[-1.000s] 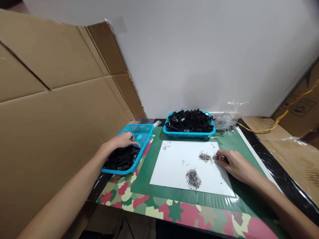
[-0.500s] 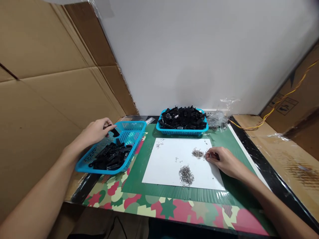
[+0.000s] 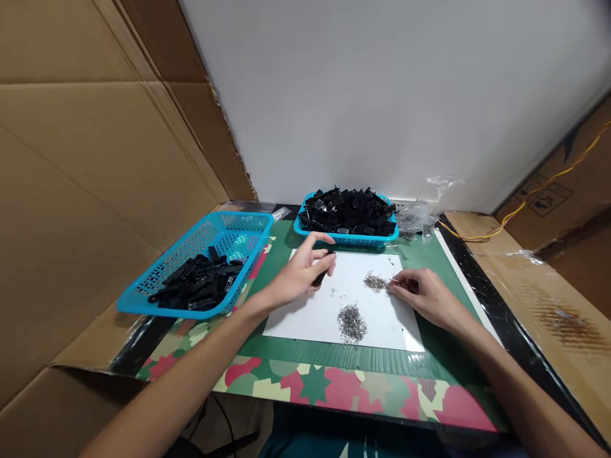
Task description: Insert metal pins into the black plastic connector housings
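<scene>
Over the upper left part of a white sheet (image 3: 296, 324), my left hand (image 3: 300, 270) grips a small black plastic part (image 3: 322, 273), mostly covered by the fingers. At the sheet's right side my right hand (image 3: 422, 292) has its thumb and fingertips pinched together beside a small heap of tiny metal pieces (image 3: 375, 282). What lies between those fingertips is too small to name. A larger heap of tiny metal pieces (image 3: 352, 323), apparently little wire springs or pins, sits nearer the front edge. Between the heaps and my left hand, a few loose ones lie scattered.
On the left stands a blue basket (image 3: 179, 313) partly filled with black parts (image 3: 198, 280). Another blue basket (image 3: 344, 239), heaped with black parts, is at the back. A clear plastic bag (image 3: 416, 219) sits beside it. Cardboard (image 3: 86, 146) walls the left side; a yellow cable (image 3: 506, 222) runs along the right.
My left hand has moved right from above the left basket to over the white sheet, carrying the black part. My right hand stays by the small heap. The view has shifted slightly.
</scene>
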Motion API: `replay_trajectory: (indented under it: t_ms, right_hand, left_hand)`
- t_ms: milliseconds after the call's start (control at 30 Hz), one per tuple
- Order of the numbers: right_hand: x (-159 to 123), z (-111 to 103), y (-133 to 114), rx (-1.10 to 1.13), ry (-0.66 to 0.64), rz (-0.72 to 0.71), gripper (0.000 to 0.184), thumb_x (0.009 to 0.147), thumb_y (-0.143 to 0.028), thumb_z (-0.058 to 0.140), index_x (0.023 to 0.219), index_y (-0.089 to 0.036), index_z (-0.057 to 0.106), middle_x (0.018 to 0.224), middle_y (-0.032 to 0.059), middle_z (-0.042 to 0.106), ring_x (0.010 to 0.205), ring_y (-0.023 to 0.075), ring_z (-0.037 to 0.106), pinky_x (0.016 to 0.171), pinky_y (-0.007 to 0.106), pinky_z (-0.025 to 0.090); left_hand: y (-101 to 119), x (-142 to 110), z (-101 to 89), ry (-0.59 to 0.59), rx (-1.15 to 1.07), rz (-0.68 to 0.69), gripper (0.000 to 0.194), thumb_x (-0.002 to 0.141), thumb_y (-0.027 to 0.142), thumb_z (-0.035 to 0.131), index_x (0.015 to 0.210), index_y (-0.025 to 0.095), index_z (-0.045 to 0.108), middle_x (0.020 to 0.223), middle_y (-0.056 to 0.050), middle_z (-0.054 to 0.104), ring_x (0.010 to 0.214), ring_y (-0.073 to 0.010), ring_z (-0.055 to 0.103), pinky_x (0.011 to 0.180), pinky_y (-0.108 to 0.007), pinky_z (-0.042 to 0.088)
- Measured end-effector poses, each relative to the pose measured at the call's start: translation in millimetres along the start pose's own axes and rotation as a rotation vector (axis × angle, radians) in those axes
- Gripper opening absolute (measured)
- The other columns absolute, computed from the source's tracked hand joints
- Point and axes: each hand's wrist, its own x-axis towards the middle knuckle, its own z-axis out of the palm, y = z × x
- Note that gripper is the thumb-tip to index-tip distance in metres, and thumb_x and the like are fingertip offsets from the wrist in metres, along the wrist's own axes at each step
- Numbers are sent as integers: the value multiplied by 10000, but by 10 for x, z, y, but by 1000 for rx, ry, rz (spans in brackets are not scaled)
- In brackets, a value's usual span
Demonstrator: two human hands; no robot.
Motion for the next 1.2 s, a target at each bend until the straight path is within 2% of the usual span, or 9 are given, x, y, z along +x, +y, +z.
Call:
replay_trajectory:
  t_ms: [133,233,400,500,633,800,900,1067,1200]
  right_hand:
    - [-10,102,-96,0,111,-20,237,915,-346,618,869,-182,783,721,42,696,641,184,585,620,305,404]
    - [-10,208,-150,-4,79,-56,211,913,-314,615,872,-187,778,763,50,714,657,181,607,637,303,433]
    - [-10,263,-152,-90,13,-43,201,953,-274,577,919,-185,755,821,58,730,702,194,645,658,313,457]
    - [-48,207,-170,-103,-49,-63,174,964,-248,572,956,-193,737,901,68,748,785,213,677,706,325,487]
    - [-108,85,-213,-26,-170,-74,208,1000,-313,561,977,-214,742,949,72,762,827,216,691,734,329,512]
    - [-107,15,-214,-13,-54,13,267,995,-395,578,915,-201,743,831,56,737,698,190,633,650,318,471]
    - [-93,52,-216,-35,-54,26,223,944,-396,655,886,-204,751,733,30,692,638,174,591,614,307,441]
    - [-88,123,-229,-24,-90,-23,138,920,-277,647,932,-219,772,795,33,705,679,175,606,651,305,450]
    - [-84,109,-227,-1,-153,-13,141,945,-277,633,903,-207,748,837,48,706,719,186,608,663,312,434]
  left_hand:
    - [-263,93,234,-20,-80,-22,439,932,485,678,1262,245,516,860,14,596,524,-54,409,452,-189,279]
    - [-402,61,293,-26,-151,-12,496,950,454,663,1378,245,522,945,-27,606,629,-81,465,526,-209,325]
    - [-468,6,290,13,-160,141,551,907,337,741,1407,192,561,1043,-77,626,963,-190,573,830,-300,462]
    - [-451,8,287,7,-180,178,384,928,337,728,1261,166,643,1025,-75,635,953,-188,563,852,-303,467]
    - [-459,6,297,-27,-159,135,304,976,413,667,1143,160,689,978,-64,638,829,-155,519,705,-259,443]
    - [-471,-23,296,-54,-91,129,364,1030,466,566,1054,145,737,883,-49,630,747,-145,478,673,-262,415]
    - [-463,-33,299,-61,-24,142,390,1044,467,540,1137,151,748,852,-35,621,732,-146,465,679,-270,399]
    - [-488,-36,327,-66,-18,135,502,1029,447,583,1450,173,591,843,-18,617,773,-153,505,682,-267,400]
    - [-497,-53,337,-58,-33,129,688,1013,440,619,1585,187,332,829,-2,646,727,-150,537,678,-273,434]
